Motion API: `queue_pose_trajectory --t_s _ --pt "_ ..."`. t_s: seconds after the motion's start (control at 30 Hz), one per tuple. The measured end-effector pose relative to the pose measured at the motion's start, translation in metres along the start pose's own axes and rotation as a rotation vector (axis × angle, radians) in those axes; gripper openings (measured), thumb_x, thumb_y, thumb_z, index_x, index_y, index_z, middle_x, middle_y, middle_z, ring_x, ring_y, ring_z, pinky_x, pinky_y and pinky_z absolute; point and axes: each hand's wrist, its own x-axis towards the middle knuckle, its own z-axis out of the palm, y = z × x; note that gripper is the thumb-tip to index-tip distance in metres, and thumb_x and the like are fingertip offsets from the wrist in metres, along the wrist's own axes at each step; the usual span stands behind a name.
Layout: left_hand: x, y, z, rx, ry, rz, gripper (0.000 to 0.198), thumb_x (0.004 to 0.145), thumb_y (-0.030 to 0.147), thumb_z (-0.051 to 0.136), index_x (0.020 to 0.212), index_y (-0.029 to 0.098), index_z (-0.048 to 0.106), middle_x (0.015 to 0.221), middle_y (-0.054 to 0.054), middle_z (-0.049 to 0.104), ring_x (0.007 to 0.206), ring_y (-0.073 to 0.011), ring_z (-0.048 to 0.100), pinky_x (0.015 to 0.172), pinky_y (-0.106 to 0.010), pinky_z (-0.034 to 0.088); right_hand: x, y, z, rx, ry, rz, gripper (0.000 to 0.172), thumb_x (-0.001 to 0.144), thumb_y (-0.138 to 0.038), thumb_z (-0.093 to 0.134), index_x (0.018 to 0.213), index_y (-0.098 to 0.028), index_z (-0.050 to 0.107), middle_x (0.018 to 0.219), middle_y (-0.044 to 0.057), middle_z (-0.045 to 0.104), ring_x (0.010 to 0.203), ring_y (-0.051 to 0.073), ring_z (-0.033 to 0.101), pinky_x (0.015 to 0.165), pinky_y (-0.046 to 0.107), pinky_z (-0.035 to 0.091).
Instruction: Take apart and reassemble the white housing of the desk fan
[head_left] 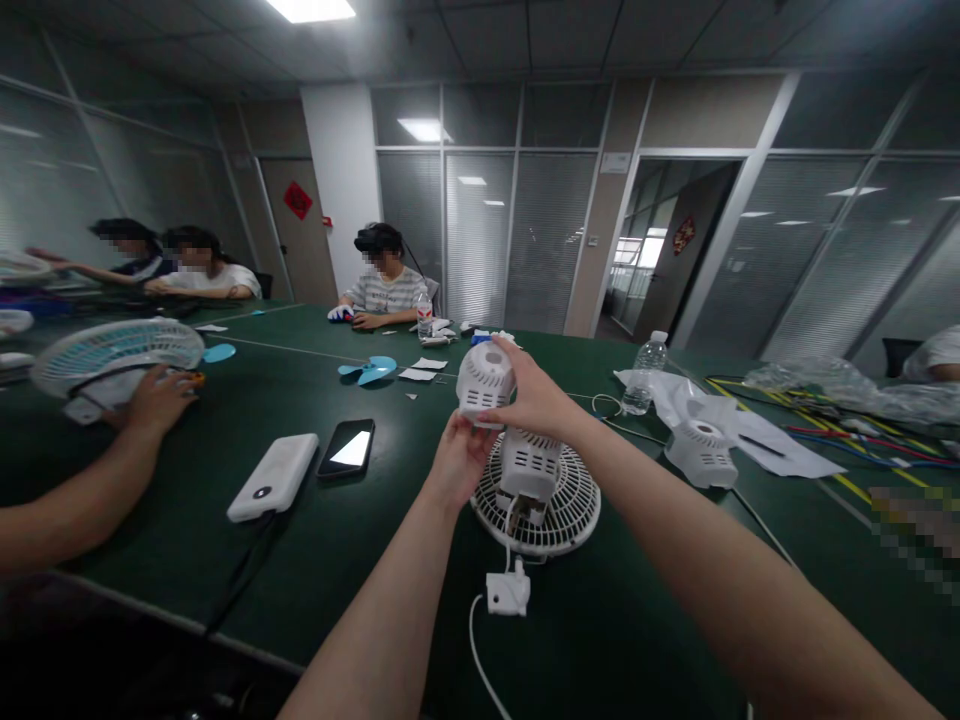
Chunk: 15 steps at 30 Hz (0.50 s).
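Both my hands hold a white slotted plastic housing point(484, 378) above the table. My left hand point(463, 462) grips it from below, and my right hand point(529, 392) wraps round its right side with the thumb across the front. Just below and to the right, a second white housing point(531, 462) sits on a round white fan grille point(574, 515) lying on the table. A white cable runs from it to a small white part point(508, 590) nearer to me.
On the green table point(360, 560) are a power bank point(275, 477), a phone point(346, 448), a blue fan blade point(369, 370), a bottle point(645, 374), another housing point(703, 453) and papers. A person's hand point(159, 402) works at a fan at left. Other people sit behind.
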Motion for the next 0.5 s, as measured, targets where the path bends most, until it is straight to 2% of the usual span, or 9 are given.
queue_pose_trajectory --t_s 0.03,0.1,0.2,0.27,0.37,0.43,0.5 --pt "0.001 0.0 -0.001 0.022 0.017 0.021 0.022 0.082 0.038 0.068 0.095 0.021 0.061 0.111 -0.004 0.067 0.101 -0.0163 0.065 0.094 -0.033 0.05 0.005 0.004 -0.001 0.021 0.038 -0.017 0.109 0.061 -0.046 0.079 0.148 -0.027 0.016 0.148 0.012 0.033 0.135 0.033 0.036 0.111 0.053 0.031" --pt "0.003 -0.001 -0.006 0.117 0.097 0.063 0.03 0.084 0.048 0.062 0.098 0.022 0.061 0.116 -0.005 0.064 0.106 -0.0179 0.063 0.094 -0.036 0.049 0.011 0.021 -0.005 0.021 0.202 -0.002 0.108 0.062 -0.044 0.079 0.147 -0.026 0.016 0.149 0.012 0.031 0.136 0.032 0.034 0.114 0.051 0.028" --pt "0.006 -0.005 -0.018 0.504 0.306 0.082 0.035 0.086 0.052 0.054 0.102 0.022 0.06 0.115 -0.008 0.064 0.105 -0.0195 0.064 0.089 -0.036 0.05 0.01 0.067 -0.011 -0.009 0.456 0.178 0.107 0.064 -0.043 0.078 0.147 -0.023 0.013 0.147 0.015 0.029 0.135 0.034 0.035 0.112 0.054 0.03" --pt "0.008 -0.01 -0.027 0.939 0.359 0.068 0.031 0.087 0.045 0.051 0.105 0.021 0.06 0.11 -0.008 0.066 0.101 -0.0194 0.064 0.086 -0.034 0.05 0.003 0.105 -0.012 -0.033 0.481 0.345 0.108 0.06 -0.043 0.079 0.145 -0.018 0.018 0.144 0.018 0.032 0.134 0.037 0.035 0.111 0.056 0.031" --pt "0.009 -0.018 -0.037 1.137 0.332 0.039 0.022 0.08 0.03 0.061 0.099 0.019 0.065 0.104 -0.009 0.067 0.1 -0.0218 0.062 0.09 -0.036 0.047 -0.013 0.156 -0.006 -0.071 0.459 0.567 0.106 0.053 -0.043 0.082 0.141 -0.016 0.028 0.142 0.02 0.029 0.133 0.04 0.035 0.111 0.055 0.03" --pt "0.01 -0.022 -0.041 1.203 0.303 0.022 0.022 0.076 0.025 0.064 0.098 0.02 0.066 0.107 -0.009 0.067 0.103 -0.0234 0.06 0.093 -0.038 0.044 -0.022 0.179 0.001 -0.042 0.442 0.588 0.105 0.053 -0.045 0.081 0.14 -0.017 0.028 0.143 0.02 0.031 0.134 0.039 0.033 0.111 0.056 0.03" --pt "0.011 -0.025 -0.043 1.272 0.275 0.0 0.025 0.076 0.026 0.064 0.1 0.02 0.067 0.111 -0.009 0.065 0.106 -0.0242 0.059 0.094 -0.037 0.043 -0.027 0.193 0.008 -0.009 0.422 0.536 0.105 0.056 -0.045 0.079 0.141 -0.017 0.025 0.142 0.019 0.036 0.134 0.037 0.036 0.111 0.054 0.031"
